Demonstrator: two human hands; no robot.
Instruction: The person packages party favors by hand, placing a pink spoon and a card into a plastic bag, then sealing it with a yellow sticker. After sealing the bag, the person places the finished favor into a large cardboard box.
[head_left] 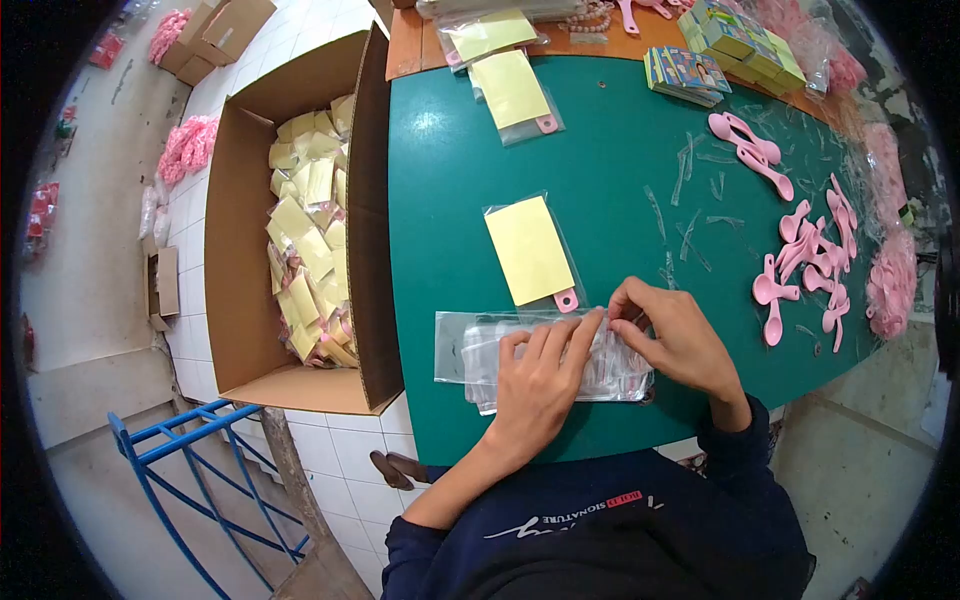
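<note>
1. While both hands rest on it, the stack of clear bags [455, 345] lies on the green table [600, 150] straight in front of the person. It is close to the near edge, and its long axis runs left to right across the body.
2. The left hand [540, 385] lies palm down on the middle of the stack with its fingers stretched out. It presses rather than grips, and its fingertips reach the far long edge.
3. The right hand [675, 340] is curled, with thumb and fingertips pinched together on that same far edge, just beside the left fingertips. It seems to nip the lip of the top bag, but with clear film on clear film I cannot tell how many layers it has.
4. The two hands meet a little right of the stack's middle. The left end of the stack shows bare past the left hand, and the right end is hidden under the right palm.
5. A packed bag [528, 250], holding a yellow card and a pink handle, lies just beyond the fingertips. Its long axis points away from the person and slightly left.
6. Loose pink spoons [810, 255] lie well apart on the right hand's side. An open cardboard box [372, 200] of packed bags stands against the table's left edge, on the left hand's side.
</note>
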